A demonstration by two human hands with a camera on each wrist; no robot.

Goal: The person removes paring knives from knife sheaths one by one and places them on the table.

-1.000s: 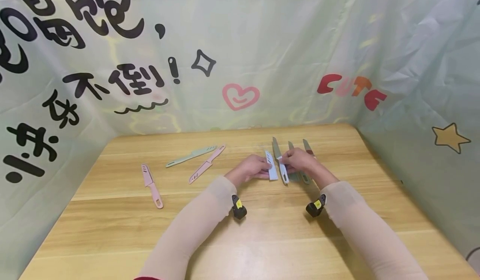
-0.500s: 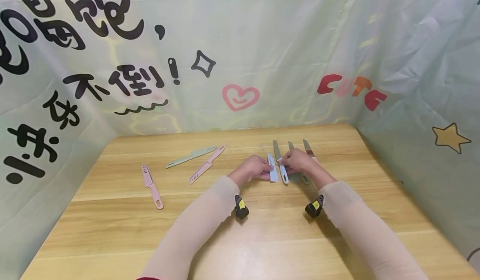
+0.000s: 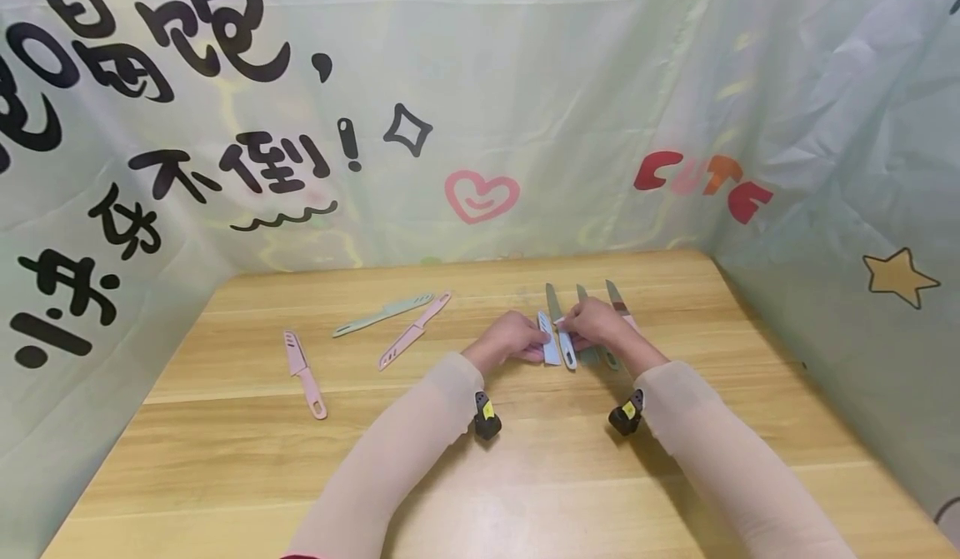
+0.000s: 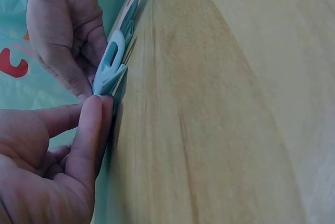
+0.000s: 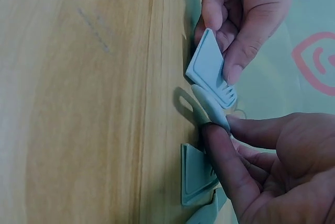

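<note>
Left hand [image 3: 513, 338]: fingers narrowed, pinching a pale blue, flat, slotted blade sheath [image 3: 550, 344], whose tapered end points away from the person. Right hand [image 3: 596, 322]: fingers narrowed, pinching a knife with pale blue handle and grey blade [image 3: 567, 353], just right of the sheath; its long axis runs nearly front to back, tip away. Wood-grained surface [image 3: 525, 484] bears, farther left, a slender pale green sheathed knife [image 3: 383, 313] and a diagonal pink sheathed knife [image 3: 416, 331].

Printed curtains [image 3: 570, 84] enclose this booth's wooden table [image 3: 555, 484].
</note>
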